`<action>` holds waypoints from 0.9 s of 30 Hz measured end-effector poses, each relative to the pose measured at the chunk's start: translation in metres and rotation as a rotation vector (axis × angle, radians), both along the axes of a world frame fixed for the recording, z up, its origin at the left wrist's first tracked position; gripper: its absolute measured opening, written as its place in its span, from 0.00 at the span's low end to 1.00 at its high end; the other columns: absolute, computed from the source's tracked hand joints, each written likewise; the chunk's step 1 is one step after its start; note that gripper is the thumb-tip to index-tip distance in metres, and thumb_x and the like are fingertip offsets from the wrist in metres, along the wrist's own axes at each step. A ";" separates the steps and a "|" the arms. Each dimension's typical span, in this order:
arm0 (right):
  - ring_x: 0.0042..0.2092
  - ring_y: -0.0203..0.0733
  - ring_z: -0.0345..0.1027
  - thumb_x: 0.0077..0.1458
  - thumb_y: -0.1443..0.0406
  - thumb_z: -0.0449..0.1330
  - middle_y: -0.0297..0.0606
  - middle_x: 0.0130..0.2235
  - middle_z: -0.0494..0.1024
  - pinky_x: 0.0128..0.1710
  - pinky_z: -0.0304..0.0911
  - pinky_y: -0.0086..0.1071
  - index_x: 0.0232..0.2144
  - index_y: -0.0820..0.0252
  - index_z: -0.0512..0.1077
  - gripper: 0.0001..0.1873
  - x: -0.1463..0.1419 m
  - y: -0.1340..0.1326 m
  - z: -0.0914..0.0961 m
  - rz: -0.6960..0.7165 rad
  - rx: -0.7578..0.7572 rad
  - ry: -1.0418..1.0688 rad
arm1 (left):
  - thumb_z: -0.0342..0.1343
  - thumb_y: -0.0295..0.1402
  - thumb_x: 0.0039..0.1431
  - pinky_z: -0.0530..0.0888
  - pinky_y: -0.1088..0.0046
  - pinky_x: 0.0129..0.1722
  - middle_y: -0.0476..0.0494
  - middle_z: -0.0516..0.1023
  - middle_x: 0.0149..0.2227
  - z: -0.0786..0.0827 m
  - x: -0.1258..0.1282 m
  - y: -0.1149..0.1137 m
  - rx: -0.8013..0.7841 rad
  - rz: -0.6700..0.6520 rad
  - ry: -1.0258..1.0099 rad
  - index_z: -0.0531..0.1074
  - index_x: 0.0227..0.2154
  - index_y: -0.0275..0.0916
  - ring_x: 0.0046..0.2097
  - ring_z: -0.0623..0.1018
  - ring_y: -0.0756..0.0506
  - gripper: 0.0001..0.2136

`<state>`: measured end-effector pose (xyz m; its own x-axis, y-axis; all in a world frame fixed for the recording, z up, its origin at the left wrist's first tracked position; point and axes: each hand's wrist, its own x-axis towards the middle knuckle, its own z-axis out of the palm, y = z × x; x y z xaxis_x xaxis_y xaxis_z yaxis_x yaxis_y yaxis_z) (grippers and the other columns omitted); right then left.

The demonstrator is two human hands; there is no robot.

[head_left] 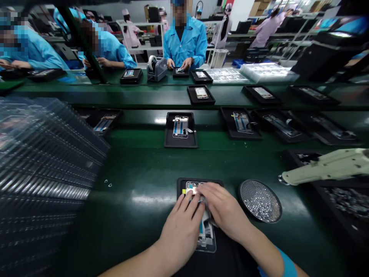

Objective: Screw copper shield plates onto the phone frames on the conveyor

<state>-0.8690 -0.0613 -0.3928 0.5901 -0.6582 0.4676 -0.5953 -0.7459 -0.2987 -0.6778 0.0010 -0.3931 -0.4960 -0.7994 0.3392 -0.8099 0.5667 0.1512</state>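
Note:
An opened phone body (208,242) with a clear rim, blue strips and exposed parts lies in a black tray (180,182) in front of me. My left hand (182,225) rests over its left side, fingers stretched and slightly apart, tips on the upper part. From the right, my right hand (223,209) reaches over the phone with its fingers bent together; whatever its tips hold, if anything, is hidden. A dark strip shows under the right palm. Near the phone's top left sits a yellow tab (183,191). Both hands cover much of the phone's middle.
A round dish of small shiny parts (261,201) stands right of my hands, beside a pale tool arm (328,167). Stacked clear plastic trays (49,154) fill the left. Trayed phones (181,127) line the belt; a co-worker (184,42) handles one opposite, near a tape dispenser (156,69).

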 end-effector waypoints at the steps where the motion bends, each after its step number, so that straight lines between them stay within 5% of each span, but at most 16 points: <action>1: 0.59 0.46 0.67 0.63 0.77 0.49 0.41 0.56 0.77 0.56 0.73 0.45 0.59 0.64 0.68 0.24 -0.002 0.003 0.001 0.029 0.006 0.044 | 0.48 0.25 0.65 0.65 0.58 0.66 0.39 0.70 0.64 -0.001 -0.002 -0.001 0.004 0.000 -0.010 0.69 0.59 0.33 0.67 0.66 0.37 0.20; 6: 0.58 0.43 0.68 0.63 0.75 0.48 0.41 0.57 0.75 0.55 0.73 0.43 0.62 0.60 0.64 0.27 -0.003 -0.001 0.006 0.002 0.136 0.036 | 0.50 0.36 0.69 0.60 0.58 0.68 0.41 0.66 0.67 -0.001 -0.003 0.000 0.036 0.006 -0.037 0.69 0.61 0.35 0.69 0.64 0.37 0.20; 16: 0.56 0.40 0.68 0.65 0.73 0.49 0.43 0.54 0.71 0.55 0.73 0.39 0.61 0.54 0.66 0.24 0.006 -0.011 0.000 -0.025 0.279 -0.063 | 0.46 0.40 0.73 0.45 0.59 0.71 0.43 0.64 0.68 -0.001 0.001 0.003 0.036 0.019 -0.047 0.68 0.63 0.35 0.71 0.60 0.39 0.22; 27: 0.57 0.50 0.64 0.63 0.74 0.50 0.44 0.50 0.78 0.51 0.71 0.45 0.61 0.63 0.66 0.25 0.008 -0.009 0.004 0.026 0.087 0.147 | 0.49 0.40 0.71 0.45 0.56 0.71 0.37 0.68 0.66 -0.002 0.001 0.002 0.016 0.018 -0.058 0.70 0.60 0.33 0.69 0.62 0.35 0.21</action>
<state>-0.8606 -0.0700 -0.3888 0.6654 -0.6761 0.3165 -0.6183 -0.7367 -0.2740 -0.6764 0.0030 -0.3953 -0.4995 -0.8135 0.2977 -0.8278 0.5495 0.1126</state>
